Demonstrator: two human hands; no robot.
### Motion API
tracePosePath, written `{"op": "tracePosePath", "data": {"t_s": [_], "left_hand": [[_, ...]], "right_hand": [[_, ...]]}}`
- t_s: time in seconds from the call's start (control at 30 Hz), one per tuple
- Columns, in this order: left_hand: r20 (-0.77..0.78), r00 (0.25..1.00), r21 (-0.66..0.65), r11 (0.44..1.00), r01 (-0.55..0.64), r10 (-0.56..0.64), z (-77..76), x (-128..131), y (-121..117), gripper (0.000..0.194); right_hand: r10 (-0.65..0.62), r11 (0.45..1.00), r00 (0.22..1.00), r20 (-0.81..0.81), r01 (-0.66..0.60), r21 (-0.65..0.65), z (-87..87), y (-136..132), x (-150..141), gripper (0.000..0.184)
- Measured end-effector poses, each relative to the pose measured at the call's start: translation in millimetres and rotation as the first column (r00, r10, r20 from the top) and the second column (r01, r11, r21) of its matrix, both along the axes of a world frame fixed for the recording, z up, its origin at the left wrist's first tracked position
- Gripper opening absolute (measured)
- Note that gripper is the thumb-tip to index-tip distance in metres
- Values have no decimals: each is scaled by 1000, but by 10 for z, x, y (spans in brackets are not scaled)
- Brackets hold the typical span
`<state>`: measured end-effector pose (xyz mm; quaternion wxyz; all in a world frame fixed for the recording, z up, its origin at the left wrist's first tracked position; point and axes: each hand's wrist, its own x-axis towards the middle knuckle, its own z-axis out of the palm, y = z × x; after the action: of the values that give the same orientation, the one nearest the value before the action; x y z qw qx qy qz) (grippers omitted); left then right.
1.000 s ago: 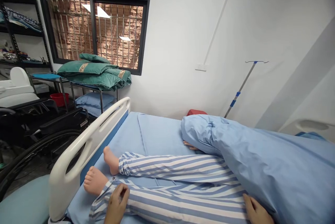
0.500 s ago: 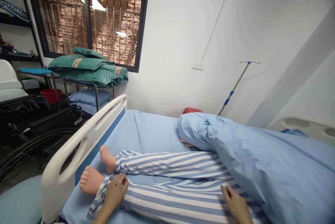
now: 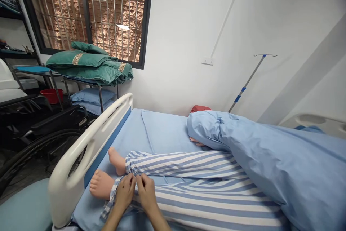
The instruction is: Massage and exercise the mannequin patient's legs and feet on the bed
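A mannequin patient lies on the bed in blue-and-white striped pyjama trousers. The near trouser leg (image 3: 211, 205) runs down to a bare foot (image 3: 101, 184), and the far trouser leg (image 3: 183, 166) ends at another bare foot (image 3: 116, 161). My left hand (image 3: 124, 193) pinches the near cuff just above the ankle. Right beside it, my right hand (image 3: 147, 193) grips the same leg's fabric. A light blue blanket (image 3: 259, 151) covers the upper body, with a mannequin hand (image 3: 196, 141) showing at its edge.
A white bed footboard (image 3: 89, 151) stands close to the feet, beside a black wheelchair (image 3: 35, 151). Green folded bedding (image 3: 86, 67) and blue pillows (image 3: 92, 97) sit on a metal cart. An IV pole (image 3: 248, 83) stands beyond the bed.
My right hand has moved from farther up the near leg towards the foot, now beside my left hand. Both hands now grip the trouser fabric near the ankle.
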<state>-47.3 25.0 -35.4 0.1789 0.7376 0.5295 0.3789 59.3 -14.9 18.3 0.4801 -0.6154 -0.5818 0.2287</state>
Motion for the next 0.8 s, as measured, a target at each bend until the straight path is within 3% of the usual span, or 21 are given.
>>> {"op": "tracePosePath", "data": {"t_s": [0.17,0.3,0.47,0.57,0.8], "left_hand": [[194,976,-155,986,-67,96,-1,-52,64,32],[303,945,-275,961,-35,121,208,17,62,31],[526,844,-321,944,77,109,456,223,41,37],[601,788,-333,939,91,136,380,302,36,41],[346,934,-216,976,-8,85,-45,223,61,40]], "right_hand": [[-63,998,998,-28,63,24,-246,129,-257,41],[-114,993,990,-78,117,33,-375,172,-226,44],[-99,995,968,-229,104,7,-319,197,-181,47],[-129,991,946,-298,131,-14,-285,203,-174,47],[-177,982,945,-276,187,10,-341,230,-223,44]]}}
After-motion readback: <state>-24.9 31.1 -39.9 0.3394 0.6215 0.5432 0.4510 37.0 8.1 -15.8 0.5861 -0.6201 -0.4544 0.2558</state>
